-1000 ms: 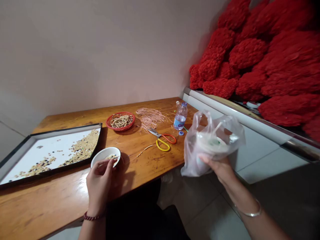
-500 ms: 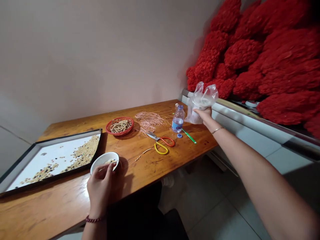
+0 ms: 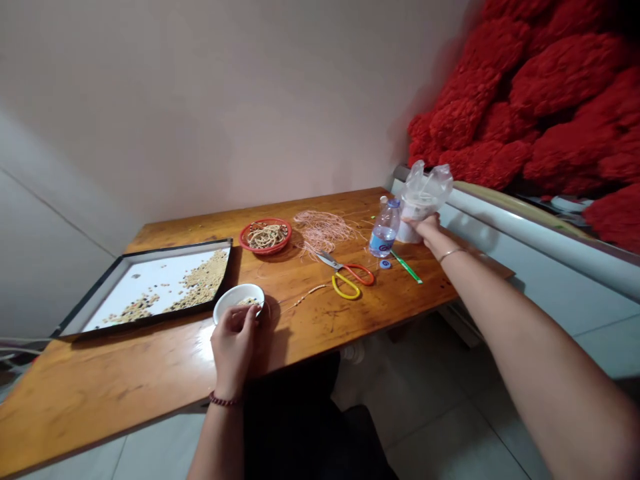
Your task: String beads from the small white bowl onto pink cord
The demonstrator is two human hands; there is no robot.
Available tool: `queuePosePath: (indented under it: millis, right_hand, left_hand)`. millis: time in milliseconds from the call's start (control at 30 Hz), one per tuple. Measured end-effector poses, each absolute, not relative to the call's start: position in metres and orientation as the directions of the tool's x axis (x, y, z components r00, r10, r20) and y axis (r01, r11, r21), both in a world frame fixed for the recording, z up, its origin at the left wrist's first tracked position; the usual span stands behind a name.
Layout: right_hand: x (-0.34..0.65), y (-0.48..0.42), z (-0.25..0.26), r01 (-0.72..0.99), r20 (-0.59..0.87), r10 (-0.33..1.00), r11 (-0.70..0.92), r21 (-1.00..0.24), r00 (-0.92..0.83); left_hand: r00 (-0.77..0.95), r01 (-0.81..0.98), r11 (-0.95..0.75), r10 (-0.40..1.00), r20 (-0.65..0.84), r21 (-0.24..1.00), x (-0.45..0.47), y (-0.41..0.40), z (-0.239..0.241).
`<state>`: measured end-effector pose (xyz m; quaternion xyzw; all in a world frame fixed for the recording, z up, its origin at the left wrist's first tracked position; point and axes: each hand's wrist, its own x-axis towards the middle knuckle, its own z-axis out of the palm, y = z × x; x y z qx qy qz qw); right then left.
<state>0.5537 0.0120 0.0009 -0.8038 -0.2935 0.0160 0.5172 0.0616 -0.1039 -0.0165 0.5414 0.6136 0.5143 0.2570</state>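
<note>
My right hand (image 3: 429, 230) reaches to the far right corner of the wooden table (image 3: 150, 373) and grips a clear plastic bag (image 3: 424, 193) with something white inside, set down beside a small water bottle (image 3: 385, 228). My left hand (image 3: 234, 347) rests at the near edge of a small white bowl (image 3: 237, 297) holding beads, its fingers curled in a pinch on a thin beaded string (image 3: 305, 297) that trails right across the table.
A black tray (image 3: 100, 293) with scattered beige and dark beads lies at left. A red dish (image 3: 265, 235) of bead strands, a pink cord tangle (image 3: 325, 229), orange-yellow scissors (image 3: 350, 279), a blue cap and a green stick lie behind. Red fluffy bundles (image 3: 540, 107) pile on a white counter (image 3: 525, 227).
My right hand carried the plastic bag from near my lap up and away to the table's far right corner. The view shifted left. The left hand stayed at the bowl.
</note>
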Motion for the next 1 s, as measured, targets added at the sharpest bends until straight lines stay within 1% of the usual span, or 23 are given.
queuePosePath:
  millis: [33,67,100,133,167,200,233,267,300,333,367,400,433,500,567,633,700,767,867,933,1000]
  right_hand:
    - [0.548,0.003,0.000,0.435,0.275,0.448,-0.307,-0.846,0.851]
    - [0.538,-0.008,-0.001,0.445,0.351,0.331,-0.275,-0.852,0.876]
    - [0.523,-0.022,-0.001,0.486,0.446,0.212,-0.208,-0.849,0.870]
    - [0.503,-0.037,0.000,0.551,0.536,0.140,-0.096,-0.829,0.832]
    - [0.479,-0.053,0.003,0.622,0.622,0.127,0.048,-0.782,0.772]
    - [0.451,-0.068,0.007,0.645,0.671,0.170,0.188,-0.741,0.721]
    - [0.421,-0.081,0.012,0.620,0.697,0.237,0.326,-0.714,0.677]
    - [0.389,-0.091,0.017,0.550,0.705,0.333,0.453,-0.702,0.625]
    - [0.358,-0.096,0.023,0.446,0.696,0.483,0.539,-0.714,0.531]
    - [0.329,-0.096,0.028,0.315,0.649,0.673,0.568,-0.760,0.355]
    - [0.302,-0.091,0.033,0.195,0.570,0.806,0.540,-0.819,0.160]
    - [0.278,-0.082,0.035,0.107,0.482,0.876,0.481,-0.870,-0.027]
    - [0.257,-0.070,0.036,0.051,0.381,0.907,0.395,-0.917,-0.178]
    - [0.224,-0.044,0.032,0.010,0.156,0.920,0.171,-0.985,-0.359]
    - [0.202,-0.020,0.022,-0.030,0.007,0.902,-0.007,-1.000,-0.432]
    - [0.190,-0.003,0.009,-0.107,-0.024,0.887,-0.082,-0.991,-0.461]
    - [0.186,0.005,-0.003,-0.116,-0.035,0.892,-0.097,-0.988,-0.450]
    - [0.186,0.009,-0.011,-0.143,-0.028,0.901,-0.100,-0.985,-0.432]
    - [0.188,0.011,-0.015,-0.190,-0.023,0.892,-0.121,-0.974,-0.451]
    - [0.189,0.011,-0.015,-0.210,-0.021,0.872,-0.141,-0.968,-0.489]
    - [0.189,0.009,-0.014,-0.225,-0.019,0.858,-0.156,-0.962,-0.514]
  left_hand:
    - [-0.275,0.381,-0.120,0.932,0.236,0.917,0.062,-0.105,-0.017]
    - [-0.267,0.365,-0.130,0.934,0.237,0.922,0.062,-0.105,-0.017]
    - [-0.260,0.350,-0.142,0.935,0.241,0.926,0.061,-0.106,-0.018]
    - [-0.249,0.343,-0.152,0.937,0.246,0.927,0.061,-0.107,-0.018]
    - [-0.241,0.349,-0.155,0.938,0.248,0.924,0.061,-0.108,-0.019]
    - [-0.232,0.356,-0.156,0.940,0.249,0.921,0.061,-0.109,-0.019]
    - [-0.225,0.361,-0.158,0.941,0.251,0.919,0.061,-0.110,-0.018]
    - [-0.218,0.362,-0.164,0.942,0.255,0.918,0.061,-0.111,-0.016]
    - [-0.205,0.358,-0.178,0.943,0.263,0.916,0.062,-0.110,-0.014]
    - [-0.183,0.356,-0.203,0.942,0.281,0.912,0.062,-0.109,-0.010]
    - [-0.149,0.361,-0.237,0.940,0.307,0.902,0.063,-0.107,-0.005]
    - [-0.098,0.383,-0.282,0.935,0.342,0.880,0.063,-0.103,0.000]
    - [-0.037,0.421,-0.332,0.923,0.382,0.844,0.062,-0.099,0.007]
    - [0.083,0.527,-0.421,0.890,0.448,0.739,0.059,-0.085,0.020]
    - [0.181,0.581,-0.489,0.857,0.482,0.651,0.054,-0.069,0.031]
    - [0.275,0.590,-0.550,0.825,0.494,0.591,0.047,-0.050,0.037]
    - [0.332,0.573,-0.594,0.798,0.503,0.564,0.042,-0.033,0.039]
    - [0.367,0.520,-0.623,0.781,0.505,0.584,0.038,-0.019,0.037]
    - [0.387,0.392,-0.625,0.777,0.496,0.675,0.035,-0.007,0.029]
    - [0.363,0.319,-0.606,0.789,0.497,0.729,0.034,-0.002,0.022]
    - [0.321,0.287,-0.583,0.806,0.498,0.760,0.032,0.000,0.015]
